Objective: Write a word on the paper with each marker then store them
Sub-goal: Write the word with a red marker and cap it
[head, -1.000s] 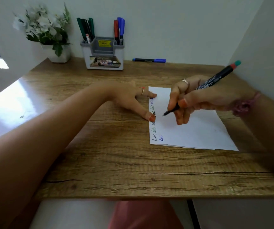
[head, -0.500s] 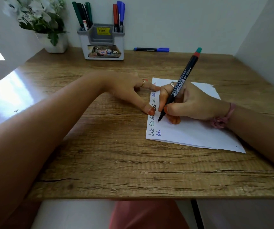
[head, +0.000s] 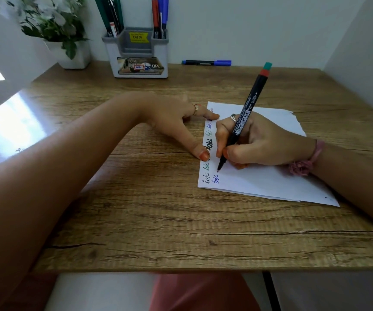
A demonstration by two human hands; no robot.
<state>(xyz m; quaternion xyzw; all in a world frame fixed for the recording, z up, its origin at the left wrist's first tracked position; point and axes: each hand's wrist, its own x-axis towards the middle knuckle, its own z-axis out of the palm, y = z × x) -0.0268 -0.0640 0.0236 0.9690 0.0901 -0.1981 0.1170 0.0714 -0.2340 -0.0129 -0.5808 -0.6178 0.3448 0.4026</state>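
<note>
A white paper (head: 271,182) lies on the wooden desk, with several small handwritten words in different colours down its left edge. My right hand (head: 255,142) grips a black marker (head: 247,111) with a green and red end, held upright, its tip touching the paper just above the lowest blue word. My left hand (head: 176,122) rests flat, fingers spread, thumb and a fingertip pressing the paper's left edge. A grey-white marker holder (head: 138,55) stands at the back with green, black, red and blue markers in it. A capped blue marker (head: 205,62) lies by the wall.
A white pot with a white-flowered plant (head: 53,25) stands at the back left. White walls close the desk (head: 136,209) on the back and right. The desk's near edge runs across the lower frame, with my lap below it.
My right hand has come down from a raised, tilted hold to the paper, turning the marker upright and bringing its tip to the sheet. My left hand has stayed on the paper's edge.
</note>
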